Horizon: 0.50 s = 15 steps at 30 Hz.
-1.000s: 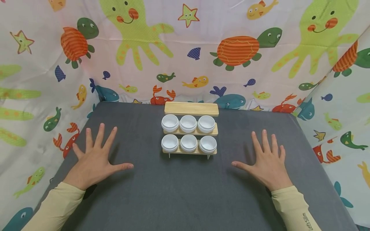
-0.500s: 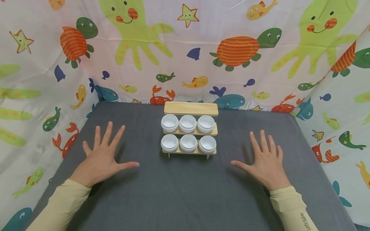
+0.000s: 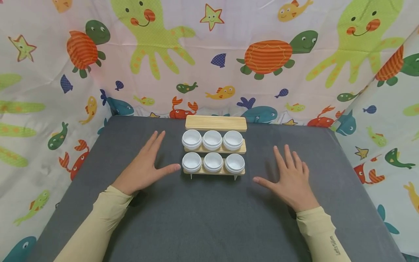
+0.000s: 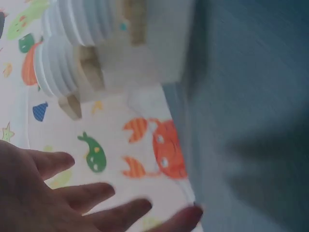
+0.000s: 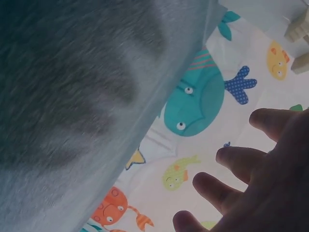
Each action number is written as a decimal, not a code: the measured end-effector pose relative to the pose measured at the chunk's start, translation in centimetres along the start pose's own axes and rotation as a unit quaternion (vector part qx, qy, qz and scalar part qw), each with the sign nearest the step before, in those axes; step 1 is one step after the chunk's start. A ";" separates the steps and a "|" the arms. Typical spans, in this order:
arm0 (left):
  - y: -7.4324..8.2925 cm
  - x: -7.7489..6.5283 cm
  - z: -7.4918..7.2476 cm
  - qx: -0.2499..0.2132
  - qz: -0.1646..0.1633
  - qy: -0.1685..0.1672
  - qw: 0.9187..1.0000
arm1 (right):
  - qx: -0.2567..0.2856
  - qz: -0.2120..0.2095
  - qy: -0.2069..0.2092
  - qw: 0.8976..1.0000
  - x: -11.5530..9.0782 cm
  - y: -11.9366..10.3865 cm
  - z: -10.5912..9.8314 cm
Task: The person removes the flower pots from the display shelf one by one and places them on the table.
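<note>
A tiered rack with light wooden shelves stands at the back middle of the table. Two rows of white round cups sit on its lower shelves, three per row, among them a front left cup and a front right cup. My left hand is left of the rack, fingers extended, its thumb pointing at the front left cup. On the other side, my right hand hovers with fingers spread, farther from the rack. Neither hand holds anything. In the left wrist view, ridged cups show beyond the fingers.
A dark grey cloth covers the table. Behind it and along both sides hangs a white curtain printed with sea animals. The rack's top shelf stands close to the back curtain.
My left hand has moved right and forward toward the rack, its fingers drawing closer together. The right hand has shifted slightly left. The rack and cups have stayed put.
</note>
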<state>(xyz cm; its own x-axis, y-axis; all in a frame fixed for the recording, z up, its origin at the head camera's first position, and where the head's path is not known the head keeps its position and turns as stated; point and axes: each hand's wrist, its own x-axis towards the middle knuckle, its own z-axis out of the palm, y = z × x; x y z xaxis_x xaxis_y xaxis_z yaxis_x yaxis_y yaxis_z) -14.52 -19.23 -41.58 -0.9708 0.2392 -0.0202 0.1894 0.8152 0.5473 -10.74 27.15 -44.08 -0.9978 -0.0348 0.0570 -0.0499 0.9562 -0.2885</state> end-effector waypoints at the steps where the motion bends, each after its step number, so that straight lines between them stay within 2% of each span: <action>1: 0.3 0.5 0.2 -0.019 0.008 -0.002 1.000 | 0.003 -0.001 0.002 1.000 0.0 -0.2 0.0; 5: 1.4 2.4 0.9 -0.102 0.033 -0.012 0.994 | 0.014 -0.005 0.005 1.000 0.2 -0.7 -0.1; 8: 1.6 3.5 1.4 -0.178 0.026 -0.024 0.983 | 0.022 -0.005 0.003 1.000 0.4 -1.1 0.0; 10: 1.5 4.2 1.9 -0.237 0.008 -0.034 0.971 | 0.032 -0.004 -0.001 0.999 0.5 -1.2 0.0; 13: 1.5 5.3 2.7 -0.327 -0.020 -0.042 0.944 | 0.054 -0.004 -0.006 0.999 0.7 -1.5 -0.2; 15: 1.3 5.8 3.2 -0.367 -0.030 -0.044 0.929 | 0.075 -0.005 -0.008 0.997 1.0 -1.9 -0.3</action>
<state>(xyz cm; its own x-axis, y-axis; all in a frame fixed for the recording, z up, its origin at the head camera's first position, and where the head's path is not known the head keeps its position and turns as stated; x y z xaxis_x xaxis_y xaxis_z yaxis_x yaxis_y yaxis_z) -19.48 -15.13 -43.68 -0.9544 0.2737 -0.1188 -0.0467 0.2564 0.9655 -11.63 25.41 -43.21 -0.9977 -0.0509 0.0452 -0.0654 0.9017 -0.4274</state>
